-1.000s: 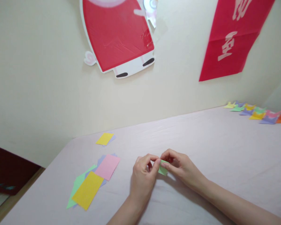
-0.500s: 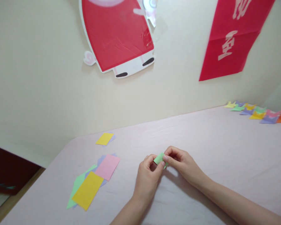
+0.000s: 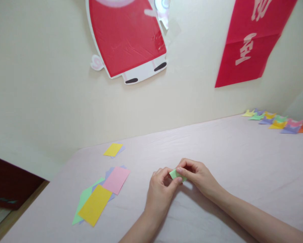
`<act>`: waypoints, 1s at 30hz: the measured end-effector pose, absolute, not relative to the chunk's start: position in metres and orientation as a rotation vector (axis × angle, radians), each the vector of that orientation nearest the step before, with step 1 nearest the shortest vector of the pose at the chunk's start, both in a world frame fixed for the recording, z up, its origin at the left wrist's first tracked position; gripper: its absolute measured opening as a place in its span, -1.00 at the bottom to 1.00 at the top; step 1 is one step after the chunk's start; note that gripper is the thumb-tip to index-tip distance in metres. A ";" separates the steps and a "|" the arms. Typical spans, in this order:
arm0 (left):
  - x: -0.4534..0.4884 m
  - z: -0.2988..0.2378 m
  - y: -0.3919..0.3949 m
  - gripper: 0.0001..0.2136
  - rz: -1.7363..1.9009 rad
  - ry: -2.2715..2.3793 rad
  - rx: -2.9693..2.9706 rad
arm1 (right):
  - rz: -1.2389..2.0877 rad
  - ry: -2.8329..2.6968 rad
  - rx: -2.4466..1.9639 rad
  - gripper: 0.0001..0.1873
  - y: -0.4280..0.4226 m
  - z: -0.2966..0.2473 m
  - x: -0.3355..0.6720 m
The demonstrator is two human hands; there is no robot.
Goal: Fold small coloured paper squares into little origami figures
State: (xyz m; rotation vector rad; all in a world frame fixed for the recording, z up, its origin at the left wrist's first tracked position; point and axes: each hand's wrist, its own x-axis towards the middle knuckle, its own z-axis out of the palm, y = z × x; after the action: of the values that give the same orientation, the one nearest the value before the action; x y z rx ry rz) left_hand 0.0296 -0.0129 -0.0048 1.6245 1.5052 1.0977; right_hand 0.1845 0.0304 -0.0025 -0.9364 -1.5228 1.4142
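Observation:
Both of my hands meet over the middle of the pale pink table point(image 3: 229, 158), pinching a small folded green paper point(image 3: 175, 174) between them. My left hand point(image 3: 161, 192) grips its near left side with thumb and fingers curled. From the right, my right hand point(image 3: 198, 175) closes thumb and forefinger on its top edge. Most of the paper is hidden by my fingers.
Left of my hands lies a loose pile of paper slips: a yellow one point(image 3: 94, 205), a pink one point(image 3: 116, 180), green and purple beneath. Another yellow slip point(image 3: 112, 149) lies farther back. Several folded coloured paper pieces point(image 3: 277, 120) line the far right. A wall stands behind.
The green paper has been turned and shifted slightly between my fingers; both hands stayed in the same spot and kept their pinch on it.

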 end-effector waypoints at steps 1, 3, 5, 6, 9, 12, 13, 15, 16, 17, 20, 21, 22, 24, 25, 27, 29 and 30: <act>0.030 -0.005 -0.013 -0.81 1.102 1.501 1.617 | 1.430 -1.512 -0.935 -0.67 0.030 -0.002 0.184; 0.031 -0.006 -0.012 -0.80 1.102 1.487 1.585 | 1.462 -1.500 -0.926 -0.66 0.030 -0.002 0.184; 0.031 -0.004 -0.012 -0.80 1.090 1.488 1.563 | 1.465 -1.522 -0.912 -0.67 0.030 -0.003 0.184; 0.031 -0.003 -0.012 -0.81 1.081 1.498 1.567 | 1.448 -1.551 -0.907 -0.69 0.030 -0.003 0.184; 0.031 0.000 -0.014 -0.82 1.021 1.561 1.641 | 1.339 -1.671 -0.908 -0.74 0.031 -0.004 0.185; 0.031 0.002 -0.016 -0.79 0.955 1.574 1.712 | 1.261 -1.731 -0.936 -0.75 0.031 -0.003 0.186; 0.030 0.003 -0.016 -0.74 0.950 1.556 1.721 | 1.254 -1.739 -0.950 -0.75 0.031 -0.003 0.186; 0.029 0.003 -0.017 -0.62 0.962 1.517 1.733 | 1.245 -1.757 -0.982 -0.73 0.031 -0.002 0.187; 0.028 0.003 -0.016 -0.56 0.964 1.511 1.743 | 1.233 -1.774 -0.998 -0.73 0.032 -0.001 0.188; 0.026 0.003 -0.016 -0.53 0.959 1.520 1.753 | 1.212 -1.796 -1.014 -0.74 0.033 -0.002 0.188; 0.022 0.005 -0.016 -0.62 0.950 1.648 1.822 | 1.057 -1.925 -1.078 -0.76 0.037 -0.004 0.190; 0.021 0.007 -0.016 -0.67 0.954 1.703 1.874 | 0.983 -1.985 -1.109 -0.77 0.039 -0.006 0.191; 0.021 0.009 -0.018 -0.73 0.955 1.739 1.944 | 0.906 -2.043 -1.138 -0.78 0.040 -0.008 0.191; 0.022 0.012 -0.021 -0.80 0.912 1.697 2.129 | 0.778 -2.143 -1.168 -0.81 0.042 -0.011 0.190; 0.023 0.012 -0.023 -0.82 0.861 1.618 2.225 | 0.733 -2.178 -1.170 -0.82 0.043 -0.013 0.189; 0.024 0.011 -0.027 -0.82 0.732 1.433 2.389 | 0.675 -2.219 -1.160 -0.85 0.045 -0.015 0.188; 0.022 0.009 -0.030 -0.80 0.597 1.324 2.501 | 0.656 -2.221 -1.144 -0.89 0.047 -0.016 0.188; 0.020 0.007 -0.031 -0.79 0.538 1.301 2.539 | 0.667 -2.216 -1.125 -0.89 0.049 -0.016 0.189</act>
State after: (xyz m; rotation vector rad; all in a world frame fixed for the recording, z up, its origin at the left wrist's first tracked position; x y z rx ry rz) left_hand 0.0204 -0.0313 0.0071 2.5390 1.3010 0.5376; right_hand 0.1895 0.0487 -0.0162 -1.1251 -2.2156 0.6667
